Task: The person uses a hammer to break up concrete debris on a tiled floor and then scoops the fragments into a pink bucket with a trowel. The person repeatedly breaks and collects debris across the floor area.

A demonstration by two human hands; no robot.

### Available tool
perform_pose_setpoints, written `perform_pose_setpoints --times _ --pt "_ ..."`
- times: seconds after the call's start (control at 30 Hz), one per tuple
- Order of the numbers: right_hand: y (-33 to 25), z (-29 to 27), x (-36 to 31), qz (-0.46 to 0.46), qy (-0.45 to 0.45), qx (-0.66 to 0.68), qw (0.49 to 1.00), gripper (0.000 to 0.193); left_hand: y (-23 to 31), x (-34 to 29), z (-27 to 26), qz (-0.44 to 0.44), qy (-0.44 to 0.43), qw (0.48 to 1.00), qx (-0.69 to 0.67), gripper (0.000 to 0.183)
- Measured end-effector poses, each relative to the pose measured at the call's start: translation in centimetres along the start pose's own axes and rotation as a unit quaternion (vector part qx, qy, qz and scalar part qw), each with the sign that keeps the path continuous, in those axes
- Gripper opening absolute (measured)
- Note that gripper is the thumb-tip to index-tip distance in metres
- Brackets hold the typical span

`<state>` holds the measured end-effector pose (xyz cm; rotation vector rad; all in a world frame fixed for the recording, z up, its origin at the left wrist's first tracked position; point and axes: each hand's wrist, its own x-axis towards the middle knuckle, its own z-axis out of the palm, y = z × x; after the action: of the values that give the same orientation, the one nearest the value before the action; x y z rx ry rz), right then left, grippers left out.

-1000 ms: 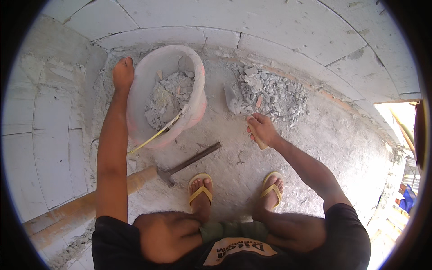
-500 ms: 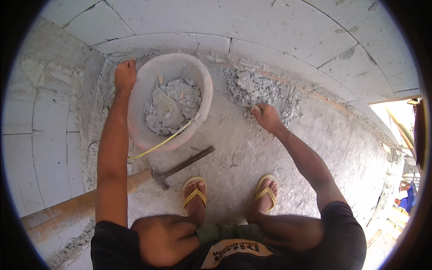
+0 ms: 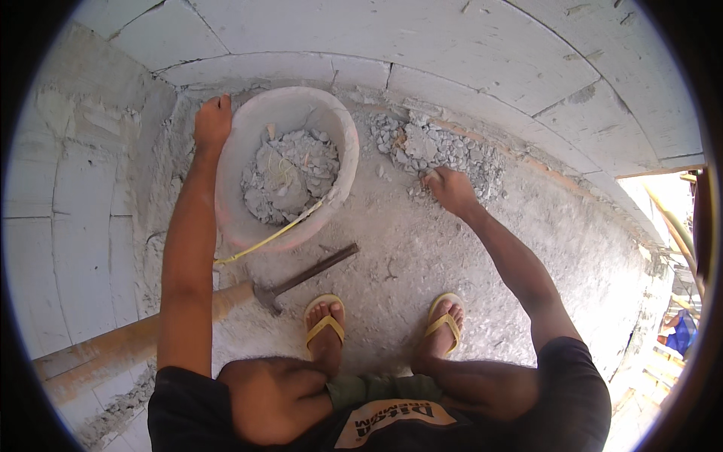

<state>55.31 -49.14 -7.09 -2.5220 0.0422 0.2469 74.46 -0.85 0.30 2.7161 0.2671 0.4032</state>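
Note:
My left hand [image 3: 213,122] is closed in a fist against the outer left side of a dusty round bucket [image 3: 349,154], near its rim. Whatever that fist grips, if anything, is hidden. Grey broken rubble [image 3: 309,162] fills the bottom of the bucket, and a yellow handle [image 3: 263,242] hangs over its near side. At the right, my right hand [image 3: 453,192] is closed at the near edge of a rubble heap [image 3: 444,143]. A small pale thing shows at its fingertips, too small to name.
A hammer [image 3: 312,270] lies on the dusty floor between the bucket and my feet, its head by a long wooden beam [image 3: 113,335] at the left. Pale block walls [image 3: 467,45] rise behind and at the left. An opening [image 3: 663,192] lets in light at the right.
My right hand has shifted slightly and now sits against the rubble's near edge, where some pieces have moved. My left hand stays by the bucket. The view has shifted a little.

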Motion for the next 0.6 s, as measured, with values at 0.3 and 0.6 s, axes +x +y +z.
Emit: perform_pose_setpoints --times 0.3,0.6 --pt "-1.2 -1.8 -2.3 0.001 -0.028 0.0 1.0 0.027 0.4 -0.3 -0.2 -0.009 -0.003 1.0 -0.005 0.046" --pt "-1.1 -0.7 -0.9 0.01 -0.013 -0.017 1.0 0.028 0.7 -0.5 -0.6 -0.048 -0.026 0.998 -0.015 0.046"
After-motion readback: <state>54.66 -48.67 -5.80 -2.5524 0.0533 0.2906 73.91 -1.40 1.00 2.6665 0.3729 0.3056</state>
